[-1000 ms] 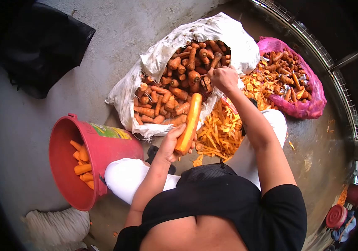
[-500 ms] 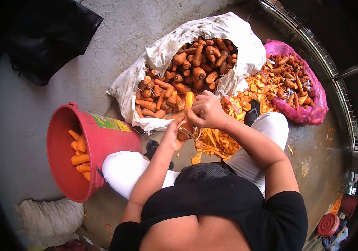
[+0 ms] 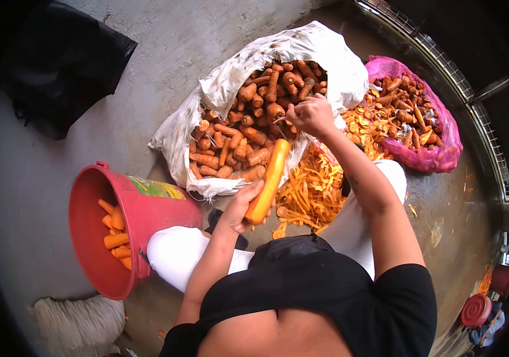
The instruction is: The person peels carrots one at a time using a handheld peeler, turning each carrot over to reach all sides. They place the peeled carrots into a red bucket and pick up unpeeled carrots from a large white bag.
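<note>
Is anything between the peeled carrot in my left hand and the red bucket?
Nothing visible does. The left hand holds the carrot up beside the red bucket, open gap between; the knee lies nearer the body.

Left hand holds peeled carrot near sack.

Thin pale tool: it is poking out of the closed right hand, too small to identify.
Peeled orange carrot: its lower end is disappearing inside the gripping left hand.
White woven sack: its folded rim is covering many of the unpeeled brown carrots.
Red plastic bucket: the label on its side is blurring beyond reading.
Black cloth heap: it is fading into the dark lens rim.
White cloth bundle: the bottom edge is cutting it off.
Dark shoe: a white trouser knee is hiding most of it.
Distant figure in blue: it is showing too small and blurred to make out.
</note>
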Available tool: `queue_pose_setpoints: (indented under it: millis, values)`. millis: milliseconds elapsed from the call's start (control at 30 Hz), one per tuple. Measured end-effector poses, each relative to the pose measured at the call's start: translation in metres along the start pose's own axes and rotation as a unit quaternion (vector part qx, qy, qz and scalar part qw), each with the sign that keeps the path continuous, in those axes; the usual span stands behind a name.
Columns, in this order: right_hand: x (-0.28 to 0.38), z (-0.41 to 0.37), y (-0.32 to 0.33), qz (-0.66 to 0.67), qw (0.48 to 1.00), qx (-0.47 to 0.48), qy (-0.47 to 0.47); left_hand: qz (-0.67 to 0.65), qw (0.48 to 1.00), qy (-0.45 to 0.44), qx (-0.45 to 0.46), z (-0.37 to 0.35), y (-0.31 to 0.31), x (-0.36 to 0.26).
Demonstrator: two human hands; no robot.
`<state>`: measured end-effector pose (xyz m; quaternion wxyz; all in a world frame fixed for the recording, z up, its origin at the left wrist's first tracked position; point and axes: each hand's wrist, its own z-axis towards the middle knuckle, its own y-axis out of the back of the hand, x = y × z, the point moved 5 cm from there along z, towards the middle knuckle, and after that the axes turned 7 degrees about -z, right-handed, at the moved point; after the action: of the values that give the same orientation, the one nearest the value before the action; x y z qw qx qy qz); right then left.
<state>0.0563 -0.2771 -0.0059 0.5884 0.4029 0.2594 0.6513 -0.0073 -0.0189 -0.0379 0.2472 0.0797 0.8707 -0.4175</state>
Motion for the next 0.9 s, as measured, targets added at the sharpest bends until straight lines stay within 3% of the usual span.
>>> queue_pose_setpoints:
  millis: [100,233,267,367,400,500,533,633,667,900]
  values:
    - [-0.019,-0.005,-0.018,-0.047,0.995,0.061,-0.058,-0.023,0.997,0.019,0.077,-0.001,-0.014,-0.003]
    - [-0.02,-0.007,-0.011,-0.083,0.968,0.114,-0.209,-0.112,0.992,-0.017,0.056,0.012,-0.008,-0.005]
    - [-0.02,-0.007,-0.01,-0.045,0.957,0.14,-0.251,-0.112,0.989,-0.029,0.095,0.01,-0.016,-0.012]
    - [0.01,-0.009,0.006,0.161,0.93,0.175,-0.281,-0.124,0.989,-0.02,0.083,0.018,-0.006,-0.009]
    - [0.02,-0.013,0.004,0.166,0.935,0.196,-0.246,-0.115,0.991,-0.017,0.064,0.024,0.007,-0.003]
    - [0.073,-0.024,0.037,0.186,0.98,0.066,-0.003,-0.083,0.996,-0.025,-0.026,0.028,0.018,0.002]
    - [0.083,-0.031,0.038,0.196,0.979,0.048,0.021,-0.134,0.99,-0.039,-0.004,0.029,0.021,0.003]
    - [0.107,-0.041,0.047,0.19,0.976,0.051,0.089,-0.158,0.98,-0.07,-0.098,0.033,0.024,0.005]
    - [0.11,-0.044,0.046,0.186,0.976,0.046,0.103,-0.172,0.98,-0.033,-0.092,0.033,0.027,0.008]
    - [0.117,-0.044,0.041,0.166,0.974,0.029,0.149,-0.183,0.981,-0.042,-0.058,0.033,0.027,0.009]
